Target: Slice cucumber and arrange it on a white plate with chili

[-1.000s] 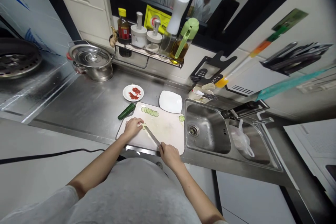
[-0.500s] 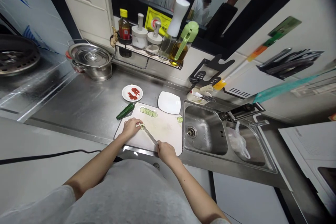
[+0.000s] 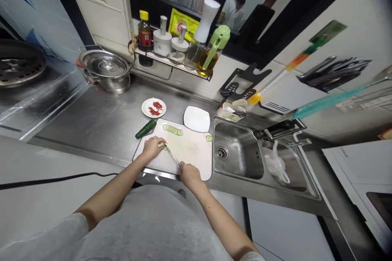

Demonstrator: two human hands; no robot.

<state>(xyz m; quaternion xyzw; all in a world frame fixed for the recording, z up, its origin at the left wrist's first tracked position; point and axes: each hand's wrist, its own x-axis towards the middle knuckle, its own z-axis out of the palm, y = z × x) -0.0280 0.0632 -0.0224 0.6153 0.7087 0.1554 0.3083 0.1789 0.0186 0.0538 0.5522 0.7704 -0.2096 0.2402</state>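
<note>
My right hand point(image 3: 190, 174) is closed round the handle of a knife point(image 3: 173, 155), its blade pointing up and left across the white cutting board point(image 3: 186, 155). The blade tip is beside a cucumber slice point(image 3: 165, 147), which the fingertips of my left hand point(image 3: 153, 147) pinch against the board. A row of overlapping cucumber slices point(image 3: 172, 130) lies near the board's top edge. A few more slices point(image 3: 208, 138) sit at its right edge. An uncut dark green cucumber piece point(image 3: 145, 129) rests at the board's upper left corner.
Behind the board stand a white plate point(image 3: 154, 113) with chopped red pieces and a white square dish point(image 3: 197, 124). A steel sink point(image 3: 239, 167) adjoins on the right. A lidded pot point(image 3: 114, 83) is at the back left, and a condiment rack point(image 3: 171, 65) hangs on the wall.
My right hand and the knife have shifted slightly left, and the blade has turned a little. My left hand stays at the cucumber slice. The whole view has moved slightly.
</note>
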